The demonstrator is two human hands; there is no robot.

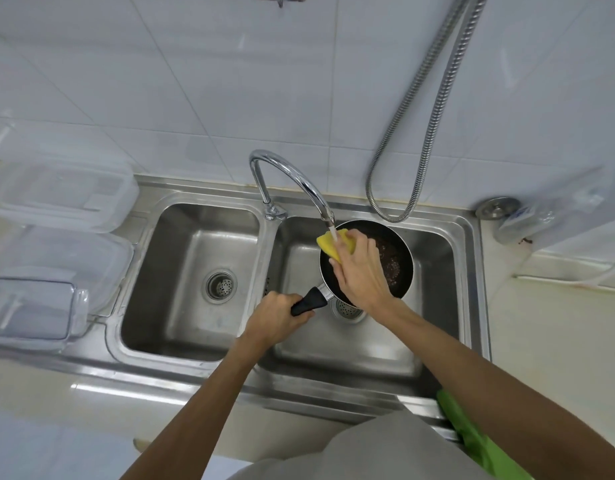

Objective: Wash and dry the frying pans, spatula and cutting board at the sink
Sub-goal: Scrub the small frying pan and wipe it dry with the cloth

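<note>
The small black frying pan [397,263] is held tilted above the right basin [351,351] of a stainless double sink, over that basin's drain strainer [347,308]; its inside bears brown specks and wet residue. The left grip [278,318] is curled round the pan's black handle [307,303]. The right grip [359,271] pinches a yellow sponge [328,242] between thumb and fingers at the pan's far rim, right under the spout of the curved chrome faucet [292,178], whose thin stream of water [333,234] falls on the sponge. The left basin [181,306] shows only its own strainer [221,284]. A ribbed metal hose [434,109] loops down the tiled wall behind the pan. Clear plastic containers [56,195] are stacked on the surface left of the sink, and a green cloth [472,434] hangs over the sink's near right edge.
</note>
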